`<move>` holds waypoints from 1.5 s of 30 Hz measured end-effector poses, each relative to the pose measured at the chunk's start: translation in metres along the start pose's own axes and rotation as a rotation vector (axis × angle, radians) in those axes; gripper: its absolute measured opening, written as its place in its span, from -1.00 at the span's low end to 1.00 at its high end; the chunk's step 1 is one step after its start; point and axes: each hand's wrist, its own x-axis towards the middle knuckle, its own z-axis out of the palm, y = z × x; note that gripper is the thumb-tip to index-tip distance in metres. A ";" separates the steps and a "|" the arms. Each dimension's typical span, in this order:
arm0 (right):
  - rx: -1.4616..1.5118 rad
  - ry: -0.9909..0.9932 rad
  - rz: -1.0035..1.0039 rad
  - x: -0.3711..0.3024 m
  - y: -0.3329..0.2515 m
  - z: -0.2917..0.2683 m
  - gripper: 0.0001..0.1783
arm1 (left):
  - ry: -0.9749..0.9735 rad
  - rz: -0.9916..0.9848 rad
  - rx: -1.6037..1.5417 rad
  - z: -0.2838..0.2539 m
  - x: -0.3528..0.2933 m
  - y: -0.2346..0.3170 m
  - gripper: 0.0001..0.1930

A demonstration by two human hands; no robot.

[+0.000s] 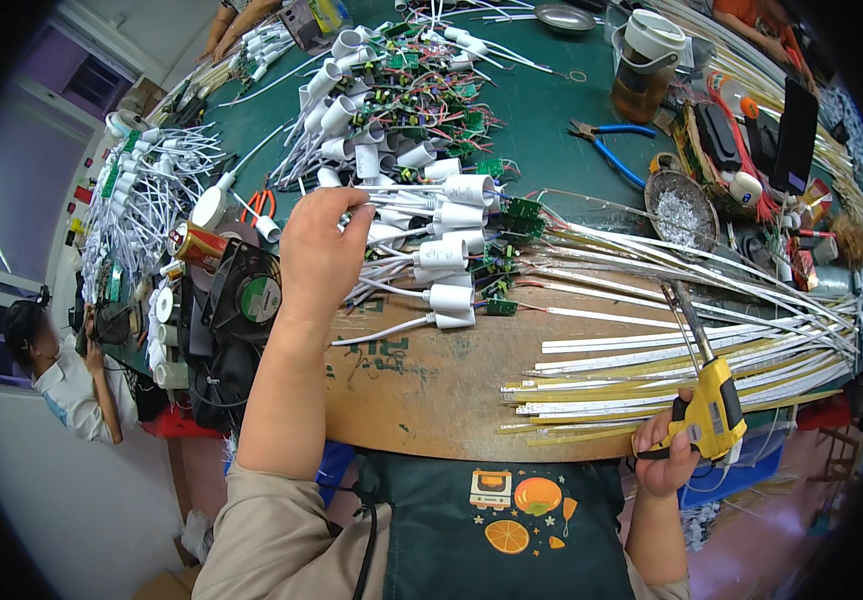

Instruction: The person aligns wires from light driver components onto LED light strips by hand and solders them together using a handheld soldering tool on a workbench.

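Note:
My left hand [323,240] reaches over the row of white plastic sleeves [441,254], its thumb and fingers closed on a white cable [383,189] at the top of the row. Green circuit boards [524,217] stick out of the sleeves' right ends. Thin wires run from the boards to long white and yellow LED strips [641,265]. In my right hand [665,462] is a yellow soldering gun [715,410], held by its grip. Its metal tip points up and away, over the strips. More loose strips [601,391] lie fanned out beneath it.
A big heap of similar assemblies [376,110] fills the far middle. Blue-handled pliers [611,143], a dish of whitish bits [682,214] and a lidded jar [645,65] stand at far right. A black fan [241,292] sits left of my forearm. Another person [76,370] works at left.

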 end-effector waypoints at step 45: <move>-0.059 0.011 0.012 0.002 0.001 0.002 -0.34 | 0.335 0.221 -0.066 -0.014 0.058 0.042 -0.93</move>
